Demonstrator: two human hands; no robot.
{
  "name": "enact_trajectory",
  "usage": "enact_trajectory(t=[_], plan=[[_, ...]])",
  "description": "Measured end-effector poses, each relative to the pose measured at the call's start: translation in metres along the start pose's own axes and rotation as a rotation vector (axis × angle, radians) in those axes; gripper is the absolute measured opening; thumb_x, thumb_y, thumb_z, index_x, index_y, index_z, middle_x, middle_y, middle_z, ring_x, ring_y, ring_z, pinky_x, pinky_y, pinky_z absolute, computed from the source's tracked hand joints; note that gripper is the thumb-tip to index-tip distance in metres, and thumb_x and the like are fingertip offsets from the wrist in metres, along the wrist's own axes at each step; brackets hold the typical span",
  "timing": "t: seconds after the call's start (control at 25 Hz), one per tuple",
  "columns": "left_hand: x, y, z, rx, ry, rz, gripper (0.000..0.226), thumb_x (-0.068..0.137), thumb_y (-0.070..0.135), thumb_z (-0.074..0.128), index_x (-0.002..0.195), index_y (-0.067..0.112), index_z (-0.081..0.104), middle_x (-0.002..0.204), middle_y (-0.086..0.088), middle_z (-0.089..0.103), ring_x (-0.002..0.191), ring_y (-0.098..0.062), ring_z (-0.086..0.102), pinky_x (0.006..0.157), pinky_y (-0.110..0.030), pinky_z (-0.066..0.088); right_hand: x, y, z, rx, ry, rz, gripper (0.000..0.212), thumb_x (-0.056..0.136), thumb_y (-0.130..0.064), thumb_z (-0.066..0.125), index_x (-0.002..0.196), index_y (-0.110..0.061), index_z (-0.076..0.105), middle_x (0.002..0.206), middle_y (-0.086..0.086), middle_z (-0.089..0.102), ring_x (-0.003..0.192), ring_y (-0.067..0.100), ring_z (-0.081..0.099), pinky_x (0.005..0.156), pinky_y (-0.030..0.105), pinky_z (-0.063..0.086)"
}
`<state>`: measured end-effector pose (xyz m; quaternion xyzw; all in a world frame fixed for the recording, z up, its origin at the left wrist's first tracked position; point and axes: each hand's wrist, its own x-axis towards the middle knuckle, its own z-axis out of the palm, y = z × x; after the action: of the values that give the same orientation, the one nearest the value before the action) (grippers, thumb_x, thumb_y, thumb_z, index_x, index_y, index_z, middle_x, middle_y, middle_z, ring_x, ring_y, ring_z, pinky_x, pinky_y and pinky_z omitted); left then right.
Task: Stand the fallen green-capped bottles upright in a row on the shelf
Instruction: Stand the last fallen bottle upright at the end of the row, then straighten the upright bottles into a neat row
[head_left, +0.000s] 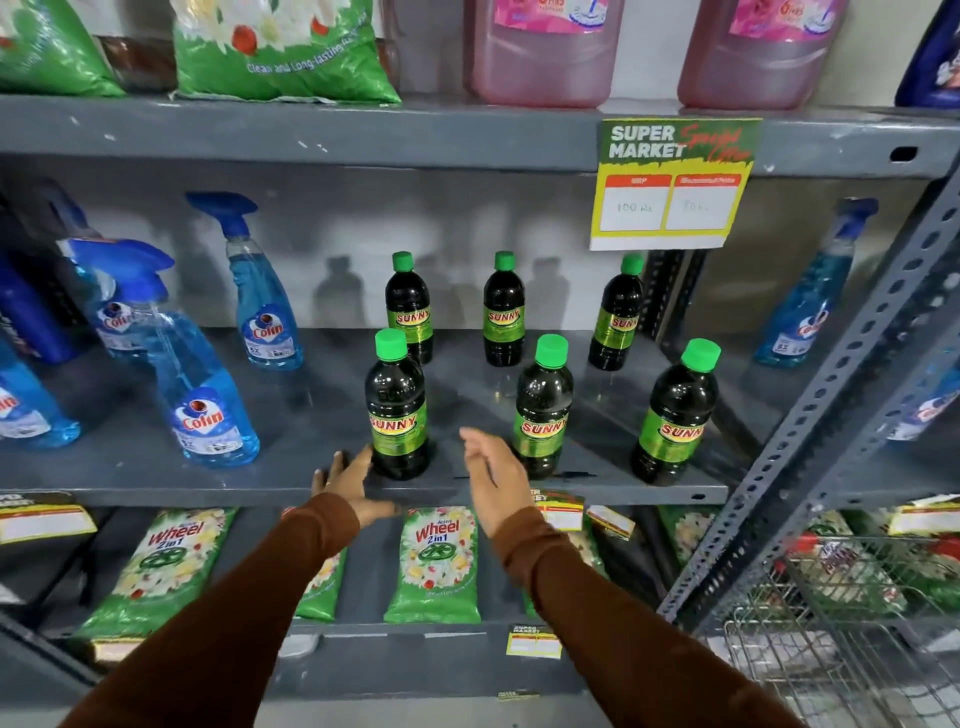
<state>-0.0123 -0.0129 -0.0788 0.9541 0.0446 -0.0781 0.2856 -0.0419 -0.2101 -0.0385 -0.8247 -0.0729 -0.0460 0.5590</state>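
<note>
Several dark bottles with green caps and "Sunny" labels stand upright on the grey shelf (291, 483), in a back row and a front row. The front row holds the left bottle (397, 410), the middle bottle (543, 410) and the right bottle (675, 415). Behind them stand three more (409, 306), (504, 309), (618, 314). My left hand (350, 483) is open at the shelf edge, its fingertips beside the base of the front left bottle. My right hand (493, 478) is open between the front left and front middle bottles, holding nothing.
Blue Colin spray bottles (208, 395) stand to the left and one (810, 301) to the right. A price sign (672, 182) hangs from the shelf above. Green Wheel packets (436, 566) lie on the shelf below. A wire cart (841, 639) sits at the lower right.
</note>
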Motion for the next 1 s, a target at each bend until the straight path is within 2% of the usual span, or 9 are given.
enact_trajectory(t=[0.12,0.28,0.44,0.52,0.6,0.72,0.84,0.92,1.0], plan=[[0.001,-0.004,-0.002,0.000,-0.012,0.010,0.092,0.070,0.030,0.072,0.140,0.022,0.013,0.149,-0.013,0.024,0.139,-0.032,-0.001,0.111,-0.048,-0.001,0.023,-0.009,0.031,0.246,-0.186,0.282,0.045,0.095,-0.026,0.039,0.138,-0.019,0.033,0.147,0.004,0.035,0.138,0.021,0.028,0.117,0.037,0.018],[0.000,-0.006,-0.010,-0.058,-0.077,0.035,0.097,0.055,0.040,0.053,0.140,0.017,0.012,0.146,-0.016,0.029,0.138,-0.033,-0.003,0.110,-0.050,-0.005,0.022,-0.011,0.043,0.247,-0.176,0.321,0.041,0.093,-0.022,0.041,0.133,-0.014,0.043,0.145,0.006,0.040,0.134,0.022,0.036,0.114,0.034,0.024],[0.005,-0.014,-0.009,-0.116,-0.109,0.045,0.093,0.056,0.035,0.056,0.139,0.013,0.018,0.143,-0.020,0.033,0.138,-0.034,0.004,0.113,-0.051,-0.004,0.020,-0.012,0.050,0.280,-0.144,0.324,0.041,0.091,-0.020,0.042,0.132,-0.016,0.045,0.143,0.007,0.043,0.131,0.024,0.039,0.113,0.038,0.026],[0.001,-0.011,-0.003,-0.107,0.060,-0.011,0.072,0.067,0.020,0.064,0.132,0.005,0.035,0.136,-0.025,0.043,0.133,-0.038,0.026,0.111,-0.047,0.015,0.015,-0.005,0.048,0.300,-0.035,0.276,0.036,0.090,-0.019,0.042,0.124,-0.016,0.054,0.134,0.010,0.053,0.122,0.025,0.048,0.109,0.041,0.034],[-0.012,0.000,0.007,-0.188,0.462,-0.148,0.033,0.067,-0.005,0.061,0.099,-0.001,0.056,0.109,-0.030,0.059,0.105,-0.043,0.051,0.093,-0.045,0.039,0.003,0.003,0.034,0.385,0.185,0.212,0.026,0.088,-0.014,0.039,0.091,-0.021,0.064,0.097,0.013,0.067,0.087,0.022,0.061,0.083,0.035,0.049],[-0.040,0.028,0.031,-0.260,0.719,-0.022,0.032,0.062,-0.017,0.058,0.064,0.012,0.044,0.067,-0.017,0.051,0.067,-0.032,0.047,0.062,-0.038,0.037,-0.007,0.014,0.000,0.443,0.588,0.200,0.031,0.091,-0.012,0.036,0.066,-0.023,0.051,0.063,0.000,0.051,0.058,0.015,0.046,0.060,0.030,0.039],[-0.038,0.066,0.054,-0.397,0.437,0.269,0.024,0.071,-0.009,0.060,0.079,0.013,0.053,0.077,-0.011,0.059,0.073,-0.028,0.054,0.069,-0.035,0.044,0.009,0.025,-0.027,0.608,0.825,0.269,0.018,0.095,-0.017,0.038,0.093,-0.017,0.056,0.096,0.007,0.058,0.092,0.021,0.055,0.085,0.033,0.041],[-0.024,0.099,0.056,-0.680,0.137,0.185,0.028,0.086,0.016,0.056,0.113,0.007,0.053,0.116,-0.017,0.059,0.106,-0.025,0.053,0.098,-0.037,0.039,0.018,0.028,-0.036,0.719,0.701,0.337,0.034,0.097,-0.023,0.035,0.126,-0.010,0.048,0.129,0.010,0.050,0.124,0.023,0.044,0.104,0.031,0.032],[-0.016,0.128,0.053,-0.881,-0.137,0.045,0.062,0.090,0.054,0.030,0.133,0.009,0.035,0.145,-0.013,0.033,0.132,-0.022,0.031,0.114,-0.037,0.017,0.020,0.026,-0.037,0.791,0.574,0.377,0.042,0.097,-0.026,0.031,0.133,-0.005,0.041,0.141,0.011,0.044,0.130,0.022,0.039,0.105,0.030,0.029]])
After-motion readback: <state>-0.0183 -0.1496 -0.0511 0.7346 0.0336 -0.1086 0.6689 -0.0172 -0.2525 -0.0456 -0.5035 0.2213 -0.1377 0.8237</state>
